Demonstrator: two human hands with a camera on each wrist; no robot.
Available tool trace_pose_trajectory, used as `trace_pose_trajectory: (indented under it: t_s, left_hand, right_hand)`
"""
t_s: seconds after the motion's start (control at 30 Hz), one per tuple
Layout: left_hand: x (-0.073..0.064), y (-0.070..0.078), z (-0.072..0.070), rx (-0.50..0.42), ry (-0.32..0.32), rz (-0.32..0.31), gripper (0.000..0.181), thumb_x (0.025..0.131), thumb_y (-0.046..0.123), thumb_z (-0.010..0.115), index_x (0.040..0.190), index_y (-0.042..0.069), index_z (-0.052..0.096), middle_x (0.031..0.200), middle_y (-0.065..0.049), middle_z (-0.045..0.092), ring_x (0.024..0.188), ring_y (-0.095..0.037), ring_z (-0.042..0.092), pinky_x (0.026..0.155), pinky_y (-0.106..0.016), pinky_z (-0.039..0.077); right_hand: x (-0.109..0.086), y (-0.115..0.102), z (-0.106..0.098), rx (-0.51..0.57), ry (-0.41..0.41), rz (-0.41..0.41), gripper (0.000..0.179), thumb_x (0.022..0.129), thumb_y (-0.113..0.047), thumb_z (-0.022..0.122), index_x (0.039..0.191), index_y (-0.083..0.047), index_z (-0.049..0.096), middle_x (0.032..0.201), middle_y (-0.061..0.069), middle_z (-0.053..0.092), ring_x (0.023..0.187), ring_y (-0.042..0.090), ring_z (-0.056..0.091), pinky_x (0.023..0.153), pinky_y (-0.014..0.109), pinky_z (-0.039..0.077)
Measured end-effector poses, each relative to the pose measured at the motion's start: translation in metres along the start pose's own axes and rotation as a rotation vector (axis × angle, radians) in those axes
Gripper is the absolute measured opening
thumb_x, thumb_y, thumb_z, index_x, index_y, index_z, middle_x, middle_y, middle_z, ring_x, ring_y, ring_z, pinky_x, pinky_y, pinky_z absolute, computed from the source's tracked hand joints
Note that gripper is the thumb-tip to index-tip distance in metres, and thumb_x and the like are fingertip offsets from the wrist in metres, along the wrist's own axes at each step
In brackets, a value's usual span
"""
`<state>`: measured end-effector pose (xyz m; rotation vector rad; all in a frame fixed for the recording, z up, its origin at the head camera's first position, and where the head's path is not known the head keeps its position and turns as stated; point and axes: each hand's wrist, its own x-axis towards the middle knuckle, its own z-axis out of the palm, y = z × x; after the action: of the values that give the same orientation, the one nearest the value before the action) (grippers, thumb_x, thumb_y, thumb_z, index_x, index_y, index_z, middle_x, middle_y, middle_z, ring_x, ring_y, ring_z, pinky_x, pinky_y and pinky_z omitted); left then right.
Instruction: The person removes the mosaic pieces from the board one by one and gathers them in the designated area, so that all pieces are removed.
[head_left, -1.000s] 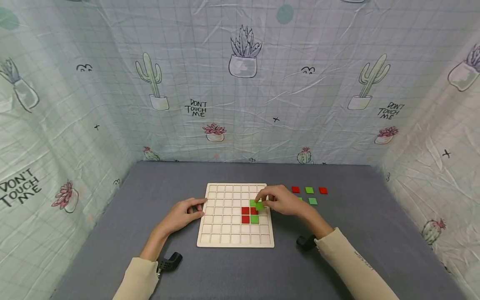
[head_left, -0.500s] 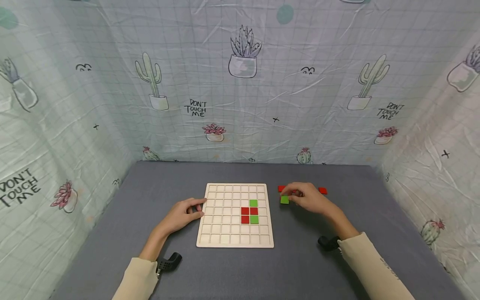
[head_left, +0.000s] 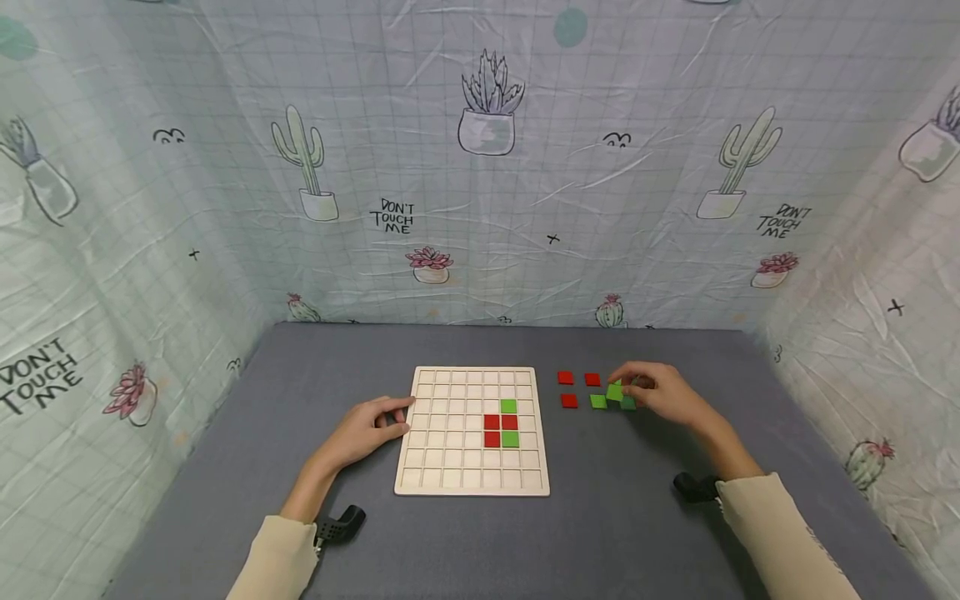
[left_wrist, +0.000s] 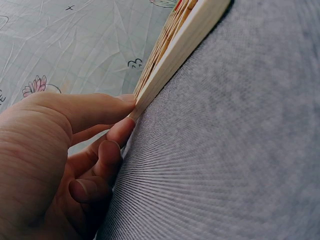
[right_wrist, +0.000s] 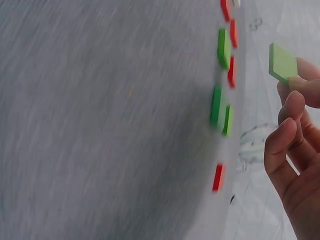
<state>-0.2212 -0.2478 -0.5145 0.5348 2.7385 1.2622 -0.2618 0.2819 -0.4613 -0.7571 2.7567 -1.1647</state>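
Note:
The left hand [head_left: 375,429] touches the left edge of a pale wooden grid board [head_left: 450,475] with thumb and fingertips; the left wrist view shows them against the board's side [left_wrist: 170,60]. Several red and green square tiles sit in cells on the board's right half, among them a red tile [head_left: 491,422] and a green tile [head_left: 508,406]. To the right of the board, the right hand [head_left: 660,392] pinches a light green tile [right_wrist: 283,64] between thumb and fingertips, raised above the loose tiles. A darker green tile [head_left: 628,403] is partly hidden beneath it.
Loose tiles lie on the grey cloth [head_left: 480,550] right of the board, including a red tile [head_left: 569,401] and a green tile [head_left: 597,402]. Another red tile [right_wrist: 218,177] lies apart in the right wrist view. A printed curtain [head_left: 495,192] encloses the back and sides.
The right hand has moved right, from over the board to above the loose tiles, carrying the green tile. The left hand and the board have stayed in place.

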Motion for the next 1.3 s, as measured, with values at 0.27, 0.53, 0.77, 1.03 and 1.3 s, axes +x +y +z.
trace_pose_trajectory:
  t_s: [0.27, 0.53, 0.77, 1.03, 1.3]
  left_hand:
    - [0.0, 0.0, 0.0, 0.0, -0.002, 0.0, 0.046, 0.098, 0.023, 0.072, 0.142, 0.013, 0.064, 0.101, 0.003, 0.066, 0.065, -0.008, 0.052, 0.063, -0.025, 0.043]
    - [0.0, 0.0, 0.0, 0.002, -0.001, 0.001, 0.046, 0.098, 0.022, 0.073, 0.142, 0.013, 0.064, 0.101, 0.003, 0.066, 0.065, -0.007, 0.051, 0.063, -0.025, 0.043]
    - [0.0, 0.001, 0.0, -0.006, -0.004, 0.001, 0.046, 0.098, 0.022, 0.072, 0.142, 0.013, 0.064, 0.101, 0.002, 0.065, 0.066, -0.007, 0.051, 0.063, -0.025, 0.043]
    - [0.0, 0.001, -0.001, 0.003, -0.004, 0.011, 0.045, 0.098, 0.022, 0.072, 0.142, 0.012, 0.064, 0.101, 0.003, 0.065, 0.066, -0.007, 0.052, 0.064, -0.024, 0.044]
    - [0.0, 0.001, -0.001, 0.002, -0.003, 0.005, 0.045, 0.098, 0.023, 0.072, 0.142, 0.013, 0.064, 0.101, 0.003, 0.066, 0.065, -0.007, 0.052, 0.063, -0.025, 0.044]
  right_hand:
    - [-0.017, 0.019, -0.017, -0.026, 0.021, 0.069, 0.022, 0.101, -0.002, 0.061, 0.121, -0.002, 0.072, 0.112, 0.02, 0.072, 0.075, 0.025, 0.069, 0.063, 0.03, 0.055]
    - [-0.026, 0.036, -0.029, -0.08, 0.029, 0.102, 0.02, 0.099, -0.001, 0.063, 0.116, -0.001, 0.073, 0.109, 0.019, 0.071, 0.071, 0.013, 0.065, 0.061, 0.029, 0.052]
    - [-0.03, 0.046, -0.034, -0.09, -0.008, 0.178, 0.021, 0.101, -0.002, 0.061, 0.118, -0.003, 0.073, 0.1, 0.014, 0.071, 0.067, 0.007, 0.057, 0.059, 0.029, 0.048]
    - [-0.031, 0.046, -0.033, -0.057, -0.035, 0.201, 0.022, 0.102, -0.002, 0.059, 0.119, -0.002, 0.072, 0.1, 0.015, 0.071, 0.066, 0.011, 0.057, 0.059, 0.03, 0.047]
    - [-0.029, 0.051, -0.027, -0.073, -0.032, 0.217, 0.019, 0.1, -0.002, 0.059, 0.116, -0.001, 0.071, 0.091, 0.011, 0.067, 0.064, 0.01, 0.056, 0.058, 0.03, 0.047]
